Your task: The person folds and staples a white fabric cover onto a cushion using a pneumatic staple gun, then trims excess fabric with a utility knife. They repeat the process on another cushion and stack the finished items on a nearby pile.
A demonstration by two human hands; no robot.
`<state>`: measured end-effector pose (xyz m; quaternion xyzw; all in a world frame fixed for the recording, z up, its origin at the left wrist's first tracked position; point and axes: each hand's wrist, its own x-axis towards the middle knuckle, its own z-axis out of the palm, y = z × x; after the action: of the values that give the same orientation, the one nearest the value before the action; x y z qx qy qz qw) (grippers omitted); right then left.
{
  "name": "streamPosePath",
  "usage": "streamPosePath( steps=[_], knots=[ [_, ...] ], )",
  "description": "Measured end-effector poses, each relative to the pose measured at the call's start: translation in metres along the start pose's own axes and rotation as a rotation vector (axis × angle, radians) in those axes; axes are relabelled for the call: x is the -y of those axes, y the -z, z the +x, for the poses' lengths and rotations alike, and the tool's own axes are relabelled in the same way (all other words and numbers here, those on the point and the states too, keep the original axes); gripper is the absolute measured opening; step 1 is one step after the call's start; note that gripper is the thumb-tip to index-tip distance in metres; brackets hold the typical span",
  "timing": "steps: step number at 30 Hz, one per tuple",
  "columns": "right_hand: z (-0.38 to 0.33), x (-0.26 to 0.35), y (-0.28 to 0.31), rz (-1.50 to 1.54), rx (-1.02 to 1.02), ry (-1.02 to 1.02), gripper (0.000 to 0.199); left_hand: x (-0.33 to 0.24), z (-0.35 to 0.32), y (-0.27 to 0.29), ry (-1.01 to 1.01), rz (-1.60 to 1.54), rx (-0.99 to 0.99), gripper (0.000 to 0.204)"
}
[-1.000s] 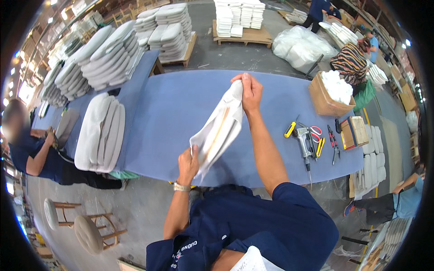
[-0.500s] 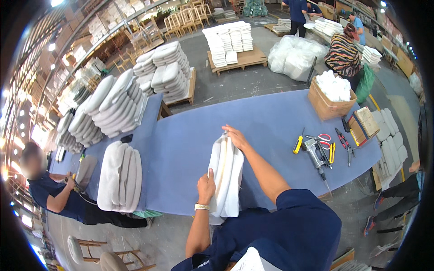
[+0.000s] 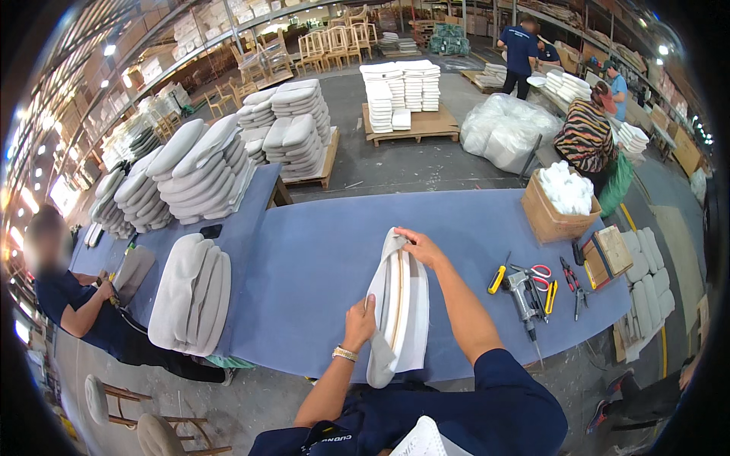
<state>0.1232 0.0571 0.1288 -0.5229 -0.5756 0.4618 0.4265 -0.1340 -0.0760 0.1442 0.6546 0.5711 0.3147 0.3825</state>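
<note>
Between my hands a padded seat cushion (image 3: pixel 386 304) stands on its long edge on the blue table (image 3: pixel 304 251). Grey fabric wraps its left side, a thin tan strip runs along the middle, and white material shows on the right. My left hand (image 3: pixel 360 325) grips the near left side, thumb up, with a watch on its wrist. My right hand (image 3: pixel 420 247) pinches the grey fabric at the far end. Some of the fingers of both hands are hidden behind the fabric.
Right of me lie a pneumatic staple gun (image 3: pixel 523 300), a yellow-handled screwdriver (image 3: pixel 498 279), scissors (image 3: pixel 541 275) and pliers (image 3: pixel 574 281). Behind them stands a carton of white stuffing (image 3: pixel 551 216). Grey cushions (image 3: pixel 190 296) are stacked leftward, near a co-worker (image 3: pixel 87 304).
Grey fabric now shows over the cushion's left side and far end, where mostly white showed before. Both hands and the cushion appear slightly further right as the whole view shifts.
</note>
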Motion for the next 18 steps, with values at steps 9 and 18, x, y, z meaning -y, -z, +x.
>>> streamPosePath(
  steps=[9,18],
  knots=[
    [0.027,0.020,-0.046,-0.314,-0.106,0.013,0.048,-0.021,0.084,0.032,-0.069,0.324,0.148,0.052],
    [0.064,-0.009,-0.044,-0.444,-0.256,0.141,0.021,-0.006,0.210,-0.003,-0.201,0.246,0.108,0.044]
  ],
)
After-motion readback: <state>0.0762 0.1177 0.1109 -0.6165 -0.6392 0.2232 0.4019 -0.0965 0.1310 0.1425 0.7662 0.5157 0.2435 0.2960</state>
